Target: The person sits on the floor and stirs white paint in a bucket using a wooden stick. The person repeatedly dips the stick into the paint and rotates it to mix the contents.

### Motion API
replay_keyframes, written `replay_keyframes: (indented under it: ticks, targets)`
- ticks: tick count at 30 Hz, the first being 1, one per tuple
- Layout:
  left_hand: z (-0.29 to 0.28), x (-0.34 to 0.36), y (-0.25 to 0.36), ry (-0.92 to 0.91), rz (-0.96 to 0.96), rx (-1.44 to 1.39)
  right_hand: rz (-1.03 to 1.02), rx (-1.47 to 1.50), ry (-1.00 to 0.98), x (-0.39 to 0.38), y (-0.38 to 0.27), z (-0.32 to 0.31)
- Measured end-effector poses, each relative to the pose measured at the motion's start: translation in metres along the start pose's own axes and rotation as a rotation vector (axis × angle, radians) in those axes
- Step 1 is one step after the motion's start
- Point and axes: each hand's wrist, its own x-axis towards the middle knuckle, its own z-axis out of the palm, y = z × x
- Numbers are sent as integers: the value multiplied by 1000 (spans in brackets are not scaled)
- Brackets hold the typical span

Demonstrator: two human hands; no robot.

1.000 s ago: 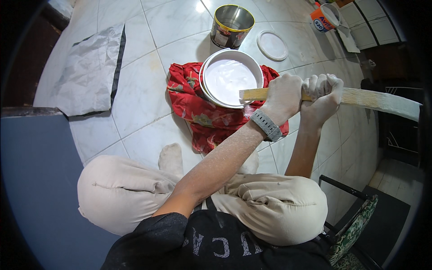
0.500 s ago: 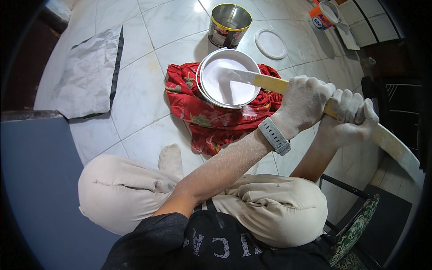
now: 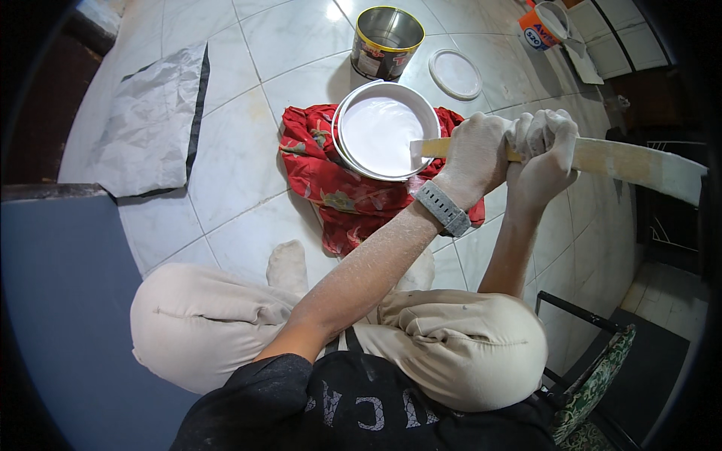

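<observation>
Both of my dust-coated hands grip a long wooden slat (image 3: 620,159), one beside the other. My left hand (image 3: 475,158), below a grey watch strap, is wrapped round it closer to the bucket. Just to its right my right hand (image 3: 543,154) is closed on the slat. Its lower end dips into thick white liquid (image 3: 380,131) at the right side of a white bucket (image 3: 338,143). The bucket stands on a bunched red floral cloth (image 3: 316,169). The slat's far end reaches out to the right.
An open metal can (image 3: 383,56) with a yellow rim stands behind the bucket, beside a round white lid (image 3: 456,74). An orange tub (image 3: 541,26) is at the far right. A white sheet (image 3: 150,124) lies on the left floor. A chair (image 3: 594,383) is at lower right.
The slat's dipped end has moved from the middle of the bucket to its right side. Both hands have shifted left, the right one also upward, and the slat lies more level in view.
</observation>
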Motion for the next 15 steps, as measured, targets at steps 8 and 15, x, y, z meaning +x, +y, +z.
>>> replay_keyframes:
  ticks: [8, 15]
  targets:
    - [-3, -7, 10, -94, -107, 239, 87, 279, 36, 2, 15, -22]
    - [3, -5, 12, 17, 115, 124, -126, 295, -8, -7, 1, -25]
